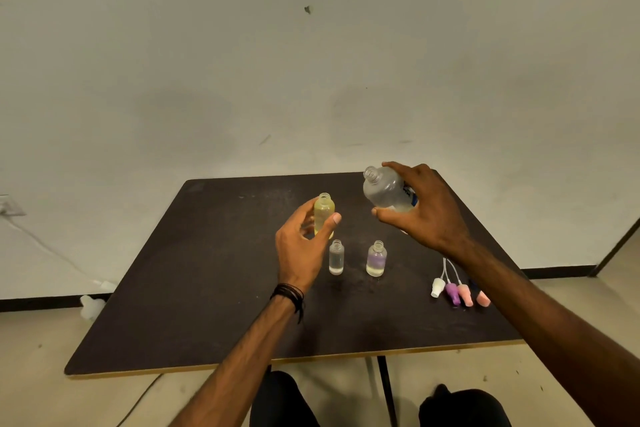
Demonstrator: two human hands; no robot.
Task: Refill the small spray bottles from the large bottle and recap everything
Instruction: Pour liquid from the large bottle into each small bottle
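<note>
The large bottle (384, 191) carries a blue-and-white label, mostly hidden by fingers — none of its writing can be read. The right hand (424, 208) grips it above the dark bench (207, 288), tilted, its uncapped neck pointing up and to the left. The left hand (304, 243) holds the yellow small bottle (324, 213) upright, mouth open. A clear small bottle (336, 256) and a purple-tinted small bottle (376, 258) stand upright just below — their spray caps (459, 293) lie on the bench to the right.

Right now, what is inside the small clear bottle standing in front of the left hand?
The small clear bottle holds only a thin layer of clear liquid at its bottom. Its neck is open, no cap. Nothing covers it.
</note>
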